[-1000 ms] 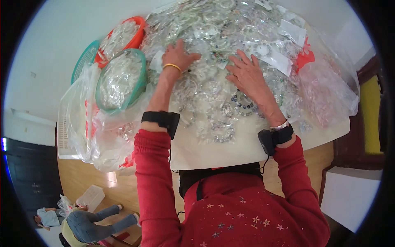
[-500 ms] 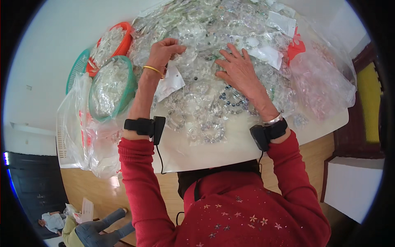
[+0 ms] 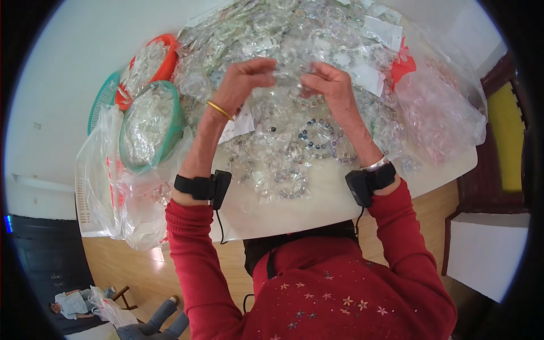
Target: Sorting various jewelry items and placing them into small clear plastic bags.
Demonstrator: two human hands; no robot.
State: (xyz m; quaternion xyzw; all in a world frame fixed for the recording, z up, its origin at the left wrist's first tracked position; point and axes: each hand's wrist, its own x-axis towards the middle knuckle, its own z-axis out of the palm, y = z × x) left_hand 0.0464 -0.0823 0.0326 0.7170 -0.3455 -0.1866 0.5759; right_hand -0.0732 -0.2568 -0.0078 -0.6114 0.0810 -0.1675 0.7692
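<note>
Your left hand [image 3: 245, 80], thumb and fingers curled inward, faces your similarly curled right hand [image 3: 331, 85] above a broad heap of clear plastic packets [image 3: 266, 37]; blur hides whether either grips one. Below your right hand lies a dark-blue beaded bracelet [image 3: 302, 136]. Farther left, packets fill a round green plastic basket [image 3: 177, 116] and a round orange-red plastic basket [image 3: 169, 61]; farther right sits a pinkish translucent plastic bag [image 3: 436, 116].
</note>
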